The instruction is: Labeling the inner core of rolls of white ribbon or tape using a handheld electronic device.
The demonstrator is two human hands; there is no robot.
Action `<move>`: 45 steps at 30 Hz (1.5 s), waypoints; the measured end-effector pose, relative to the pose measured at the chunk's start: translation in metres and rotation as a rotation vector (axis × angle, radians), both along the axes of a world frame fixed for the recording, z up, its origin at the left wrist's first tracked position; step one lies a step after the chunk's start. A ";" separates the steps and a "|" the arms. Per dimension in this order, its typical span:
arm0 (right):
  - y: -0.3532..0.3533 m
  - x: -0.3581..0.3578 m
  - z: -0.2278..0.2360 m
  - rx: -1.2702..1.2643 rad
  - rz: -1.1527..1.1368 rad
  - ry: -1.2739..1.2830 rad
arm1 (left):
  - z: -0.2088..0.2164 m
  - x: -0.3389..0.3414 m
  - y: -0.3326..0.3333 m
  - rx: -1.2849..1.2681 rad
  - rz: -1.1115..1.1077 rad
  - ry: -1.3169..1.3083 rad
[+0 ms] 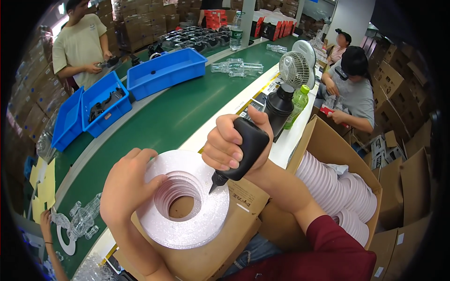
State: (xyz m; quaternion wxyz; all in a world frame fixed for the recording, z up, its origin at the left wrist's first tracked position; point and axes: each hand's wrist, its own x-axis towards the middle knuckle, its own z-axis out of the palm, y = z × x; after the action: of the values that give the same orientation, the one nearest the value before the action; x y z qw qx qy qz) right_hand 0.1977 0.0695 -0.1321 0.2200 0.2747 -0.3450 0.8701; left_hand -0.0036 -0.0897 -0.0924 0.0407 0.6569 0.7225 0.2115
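A stack of flat white, glittery rings (185, 235) stands on a brown cardboard box (246, 201) in front of me. My left hand (129, 182) holds the stack at its left side, fingers on the outer edge and thumb over the top ring toward the hole. In my right hand (229, 147) is a black squeeze bottle (251, 145), tilted with its narrow nozzle down. The nozzle tip is at the top ring's surface, right of the hole; whether it touches, I cannot tell. Through the stack's hole the brown cardboard shows.
An open carton (304, 145) of more ring stacks stands at my right. Beyond are a large black bottle (280, 105), a green bottle (300, 103) and a fan (295, 69). Blue bins (166, 75) and clear plastic pieces (236, 68) lie along the green conveyor belt (164, 124). Co-workers sit and stand nearby.
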 end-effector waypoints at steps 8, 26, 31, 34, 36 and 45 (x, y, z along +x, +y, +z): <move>-0.005 0.003 0.001 -0.007 0.002 -0.005 | 0.003 0.003 -0.003 0.017 -0.019 0.010; 0.004 0.002 -0.003 -0.135 -0.054 0.051 | -0.002 0.006 0.000 -0.008 -0.015 -0.006; 0.009 -0.003 -0.010 -0.158 -0.033 0.044 | -0.008 0.002 0.002 -0.079 0.076 0.029; 0.013 -0.008 -0.017 -0.171 0.035 0.074 | -0.022 -0.004 0.004 -0.054 0.107 0.045; 0.015 -0.007 -0.021 -0.151 0.078 0.036 | -0.029 -0.005 0.007 -0.034 0.096 0.045; 0.011 -0.006 -0.033 -0.079 0.102 -0.006 | -0.040 -0.005 0.015 -0.032 0.054 0.022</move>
State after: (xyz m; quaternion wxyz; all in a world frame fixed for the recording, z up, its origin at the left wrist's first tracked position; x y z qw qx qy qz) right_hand 0.1917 0.0801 -0.1654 0.1850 0.2804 -0.2968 0.8939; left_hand -0.0085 -0.0751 -0.1327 0.0377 0.6389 0.7435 0.1939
